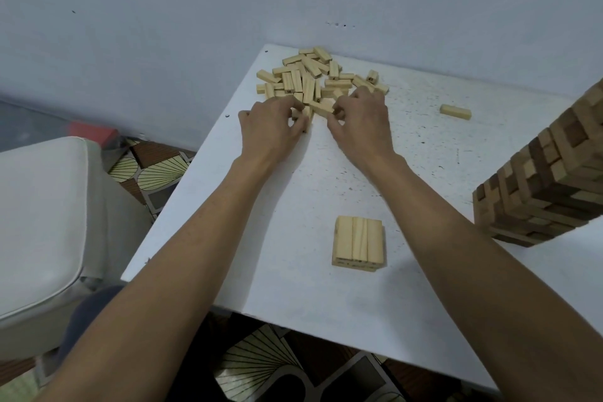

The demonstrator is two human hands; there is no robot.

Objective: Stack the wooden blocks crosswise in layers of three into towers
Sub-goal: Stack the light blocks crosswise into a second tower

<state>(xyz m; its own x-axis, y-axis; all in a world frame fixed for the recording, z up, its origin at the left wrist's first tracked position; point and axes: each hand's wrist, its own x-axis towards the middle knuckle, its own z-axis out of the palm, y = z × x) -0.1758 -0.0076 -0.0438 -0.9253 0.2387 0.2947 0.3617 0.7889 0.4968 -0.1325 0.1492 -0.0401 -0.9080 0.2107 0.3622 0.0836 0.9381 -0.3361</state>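
Observation:
A loose pile of pale wooden blocks lies at the far side of the white table, against the wall. My left hand pinches a block at the pile's near edge. My right hand grips another block beside it. Near me stands a low stack with three blocks side by side on top and a layer under them. A tall crosswise tower rises at the right edge. A single block lies apart on the table's right.
A white padded seat stands left of the table. Patterned floor shows between them and below the table's near edge. The blue-grey wall closes off the far side.

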